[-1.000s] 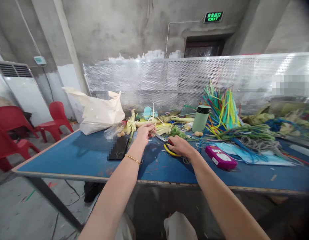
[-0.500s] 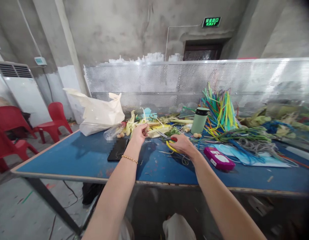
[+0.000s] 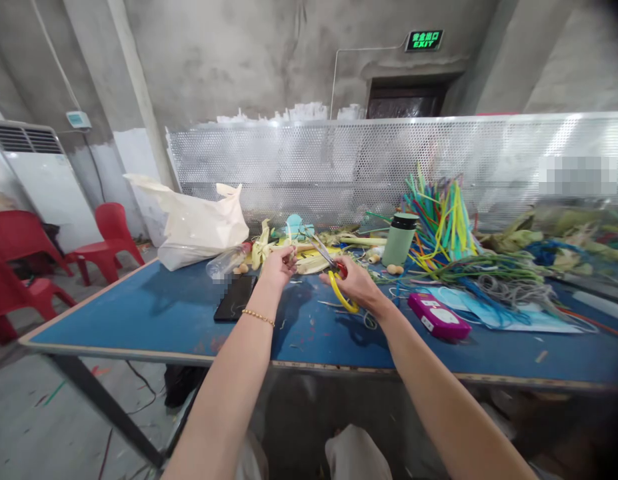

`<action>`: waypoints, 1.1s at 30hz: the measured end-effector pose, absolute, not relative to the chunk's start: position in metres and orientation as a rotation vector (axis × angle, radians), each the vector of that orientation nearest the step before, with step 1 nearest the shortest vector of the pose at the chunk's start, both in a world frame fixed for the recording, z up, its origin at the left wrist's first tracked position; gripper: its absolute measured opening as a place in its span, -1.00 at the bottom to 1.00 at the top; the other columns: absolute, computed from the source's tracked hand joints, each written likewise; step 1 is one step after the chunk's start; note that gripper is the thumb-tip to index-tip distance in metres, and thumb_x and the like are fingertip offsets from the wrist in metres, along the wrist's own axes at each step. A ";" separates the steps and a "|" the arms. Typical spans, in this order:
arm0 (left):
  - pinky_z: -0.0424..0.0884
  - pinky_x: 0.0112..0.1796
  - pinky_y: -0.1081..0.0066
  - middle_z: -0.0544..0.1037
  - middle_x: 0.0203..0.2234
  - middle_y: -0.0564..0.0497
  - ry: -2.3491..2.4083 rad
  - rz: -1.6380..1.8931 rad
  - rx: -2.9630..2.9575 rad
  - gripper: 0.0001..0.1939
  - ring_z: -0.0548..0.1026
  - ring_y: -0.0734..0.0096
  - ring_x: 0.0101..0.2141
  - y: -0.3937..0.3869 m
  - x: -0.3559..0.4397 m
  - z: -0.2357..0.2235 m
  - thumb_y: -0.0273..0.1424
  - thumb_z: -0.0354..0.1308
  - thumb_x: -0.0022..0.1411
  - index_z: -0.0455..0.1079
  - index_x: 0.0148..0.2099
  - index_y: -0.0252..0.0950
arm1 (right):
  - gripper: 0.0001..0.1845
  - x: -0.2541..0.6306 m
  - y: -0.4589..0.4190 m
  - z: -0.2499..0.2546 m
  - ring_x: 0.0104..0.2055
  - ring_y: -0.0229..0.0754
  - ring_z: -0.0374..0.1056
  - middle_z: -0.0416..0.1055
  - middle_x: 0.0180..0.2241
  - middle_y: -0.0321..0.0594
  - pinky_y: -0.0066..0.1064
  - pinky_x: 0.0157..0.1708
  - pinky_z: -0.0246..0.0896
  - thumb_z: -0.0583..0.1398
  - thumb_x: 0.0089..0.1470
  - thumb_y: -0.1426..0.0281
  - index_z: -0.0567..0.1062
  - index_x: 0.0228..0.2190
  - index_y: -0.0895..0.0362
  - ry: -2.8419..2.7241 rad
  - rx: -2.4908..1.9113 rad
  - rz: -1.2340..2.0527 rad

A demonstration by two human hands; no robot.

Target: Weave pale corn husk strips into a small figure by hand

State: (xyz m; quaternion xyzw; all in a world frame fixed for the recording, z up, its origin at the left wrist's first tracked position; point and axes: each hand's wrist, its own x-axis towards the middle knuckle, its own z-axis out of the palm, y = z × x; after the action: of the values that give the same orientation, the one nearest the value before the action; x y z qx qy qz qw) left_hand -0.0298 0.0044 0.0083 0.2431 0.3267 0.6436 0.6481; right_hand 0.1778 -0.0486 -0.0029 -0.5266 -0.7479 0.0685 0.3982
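My right hand [image 3: 359, 283] is closed around a pair of scissors [image 3: 339, 291] with yellow and red handles. Their blades point up and to the left, parted a little, over the pile of plant scraps. To their left, my left hand [image 3: 280, 267] is pinched shut with its fingertips close to the blades. What it holds, if anything, is too small to make out. Behind both hands lie pale yellow-green husks [image 3: 313, 265], stalks and leaves. A dark flat object [image 3: 235, 300] rests beside my left forearm.
A white plastic bag [image 3: 203, 227] and a clear bottle [image 3: 223, 265] stand left. On the right are a green tumbler [image 3: 399, 243], colourful strips [image 3: 446, 220], a purple box [image 3: 439, 317], tangled cords [image 3: 509, 290] and blue masks [image 3: 533, 317]. A perforated metal screen [image 3: 289, 157] backs the table.
The scissors have swung upward and their blades and handles have spread apart. My right hand has shifted slightly left and up. My left hand has barely moved.
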 end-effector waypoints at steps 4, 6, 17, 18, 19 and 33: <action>0.20 -0.52 0.48 0.47 -0.59 0.05 0.726 1.428 0.644 -0.88 0.37 0.58 -0.61 0.001 -0.025 0.009 -0.56 0.30 -0.01 0.48 -0.34 -0.34 | -0.56 0.176 -0.048 -0.007 -0.41 -0.19 0.30 0.40 -0.41 -0.28 -0.36 -0.35 0.19 0.30 -0.02 0.10 0.48 -0.17 0.11 -1.963 -1.252 0.073; 0.18 -0.53 0.48 0.47 -0.59 0.05 0.729 1.403 0.669 -0.89 0.37 0.57 -0.61 -0.002 -0.022 0.010 -0.57 0.28 -0.03 0.45 -0.37 -0.35 | -0.58 0.176 -0.046 -0.009 -0.40 -0.19 0.30 0.40 -0.39 -0.28 -0.37 -0.34 0.18 0.30 0.01 0.12 0.48 -0.15 0.11 -1.991 -1.214 0.020; 0.19 -0.54 0.49 0.35 -0.68 0.15 0.767 1.353 0.732 -0.81 0.36 0.55 -0.63 -0.008 -0.012 0.010 -0.60 0.26 -0.11 0.32 -0.44 -0.31 | -0.60 0.177 -0.045 -0.010 -0.29 -0.11 0.37 0.49 -0.29 -0.17 -0.35 -0.25 0.19 0.29 0.13 0.16 0.50 -0.06 0.10 -2.038 -1.209 -0.207; 0.19 -0.53 0.49 0.35 -0.68 0.16 0.764 1.348 0.741 -0.79 0.36 0.55 -0.63 -0.007 -0.012 0.010 -0.60 0.28 -0.12 0.31 -0.45 -0.30 | -0.60 0.177 -0.046 -0.010 -0.28 -0.11 0.38 0.49 -0.29 -0.17 -0.36 -0.25 0.19 0.28 0.14 0.16 0.50 -0.05 0.09 -2.039 -1.214 -0.210; 0.19 -0.53 0.49 0.35 -0.67 0.16 0.760 1.342 0.749 -0.79 0.36 0.55 -0.62 -0.007 -0.012 0.010 -0.59 0.29 -0.12 0.31 -0.45 -0.30 | -0.60 0.177 -0.047 -0.009 -0.28 -0.11 0.38 0.49 -0.29 -0.17 -0.36 -0.25 0.19 0.28 0.15 0.16 0.51 -0.04 0.09 -2.038 -1.221 -0.213; 0.18 -0.53 0.48 0.38 -0.64 0.13 0.736 1.310 0.799 -0.84 0.34 0.55 -0.61 -0.007 -0.014 0.009 -0.59 0.22 -0.13 0.32 -0.46 -0.31 | -0.62 0.177 -0.046 -0.007 -0.32 -0.14 0.39 0.53 -0.30 -0.17 -0.39 -0.28 0.18 0.29 0.16 0.21 0.54 -0.03 0.11 -2.033 -1.225 -0.198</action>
State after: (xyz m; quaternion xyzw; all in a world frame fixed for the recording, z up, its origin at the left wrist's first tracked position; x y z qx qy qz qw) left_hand -0.0144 -0.0068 0.0088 0.3532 0.3251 0.5788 0.6592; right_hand 0.1772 -0.0463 -0.0072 -0.4777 -0.7927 -0.0772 0.3708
